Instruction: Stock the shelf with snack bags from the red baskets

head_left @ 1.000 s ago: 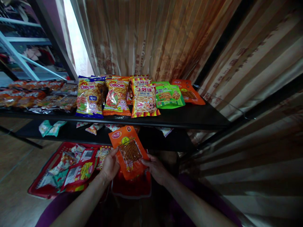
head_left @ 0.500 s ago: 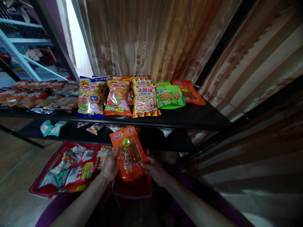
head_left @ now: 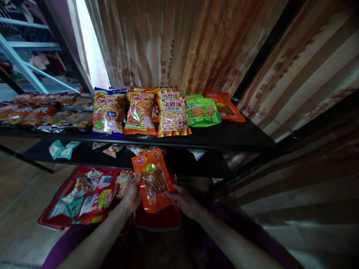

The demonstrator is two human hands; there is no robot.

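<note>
An orange snack packet (head_left: 154,181) with a clear window showing brown sticks is held upright and slightly tilted, in front of the lower shelf. My left hand (head_left: 131,194) grips its left edge, and my right hand (head_left: 186,201) pinches its lower right edge. Behind and above, on the upper black shelf (head_left: 224,136), stand a blue-edged bag (head_left: 108,114), an orange bag (head_left: 140,114), a red and yellow bag (head_left: 173,117), a green bag (head_left: 203,112) and another orange packet (head_left: 226,107).
A red basket (head_left: 47,220) with several snack bags is on the floor at the left. Teal packets (head_left: 64,150) lie on the lower shelf (head_left: 206,166). Packaged snacks (head_left: 42,112) line the upper shelf's left. A black post and curtain (head_left: 316,74) stand at the right.
The view has shifted slightly, so the shelf and basket sit a little differently in it. Both hands keep hold of the orange packet, nearly unmoved.
</note>
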